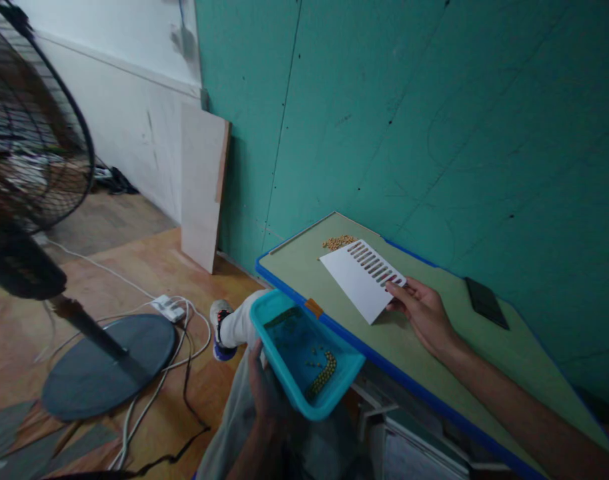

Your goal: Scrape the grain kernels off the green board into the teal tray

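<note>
My left hand (265, 387) is closed on the near side of a turquoise plastic tray (287, 385), held over my lap at the table's edge. Small green beans (325, 375) lie in its near right corner, with a few scattered around. My right hand (424, 312) pinches the slotted end of a white flat sheet (353, 285), tilted above the tabletop. A row of long slots runs along that end. Just beyond the sheet, a small heap of yellowish beans (337, 242) rests on the green table (464, 347).
A dark flat rectangular object (486, 303) lies at the table's right. Behind the table rises a green wall (384, 120). To the left stand a floor fan (29, 260), a power strip (167, 308) with loose cables, and a leaning board (202, 187).
</note>
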`<act>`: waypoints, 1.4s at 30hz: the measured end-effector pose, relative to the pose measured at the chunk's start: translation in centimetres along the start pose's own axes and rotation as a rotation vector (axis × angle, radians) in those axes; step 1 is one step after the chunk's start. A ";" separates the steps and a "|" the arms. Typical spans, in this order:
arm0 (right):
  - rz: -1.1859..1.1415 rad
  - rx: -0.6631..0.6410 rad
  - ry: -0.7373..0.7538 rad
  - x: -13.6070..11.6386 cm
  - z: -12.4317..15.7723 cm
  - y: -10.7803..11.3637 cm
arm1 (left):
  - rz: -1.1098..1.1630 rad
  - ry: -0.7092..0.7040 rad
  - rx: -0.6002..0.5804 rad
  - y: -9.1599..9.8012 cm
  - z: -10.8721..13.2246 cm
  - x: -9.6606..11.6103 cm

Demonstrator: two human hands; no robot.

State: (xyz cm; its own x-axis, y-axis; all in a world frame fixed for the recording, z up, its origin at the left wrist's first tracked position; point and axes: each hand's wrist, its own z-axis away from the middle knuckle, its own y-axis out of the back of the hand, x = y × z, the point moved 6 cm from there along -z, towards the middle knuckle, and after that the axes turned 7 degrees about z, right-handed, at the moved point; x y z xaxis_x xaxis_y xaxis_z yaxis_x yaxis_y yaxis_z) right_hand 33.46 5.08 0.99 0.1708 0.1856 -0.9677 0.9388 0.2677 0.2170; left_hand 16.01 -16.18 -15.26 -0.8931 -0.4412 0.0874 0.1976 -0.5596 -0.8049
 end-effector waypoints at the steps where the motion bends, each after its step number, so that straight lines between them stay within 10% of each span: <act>1: -0.008 -0.007 0.003 -0.1 -0.3 -0.4 | -0.009 -0.016 -0.016 -0.1 0.0 0.2; 24: -0.064 -0.194 -0.011 -1.6 -0.2 -5.3 | -0.055 -0.186 -0.069 -1.4 -2.6 4.6; 42: -0.158 0.300 0.192 -1.2 -2.1 -0.9 | -0.139 -0.163 -0.024 -1.2 -1.7 4.6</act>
State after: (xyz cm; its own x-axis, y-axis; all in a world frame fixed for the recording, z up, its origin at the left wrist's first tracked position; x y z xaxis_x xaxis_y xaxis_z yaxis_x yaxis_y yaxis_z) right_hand 31.80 6.64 2.19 -0.0152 0.3450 -0.9385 0.9997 0.0241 -0.0073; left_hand 10.94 -16.30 -14.89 -0.8333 -0.4700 0.2911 0.0657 -0.6071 -0.7919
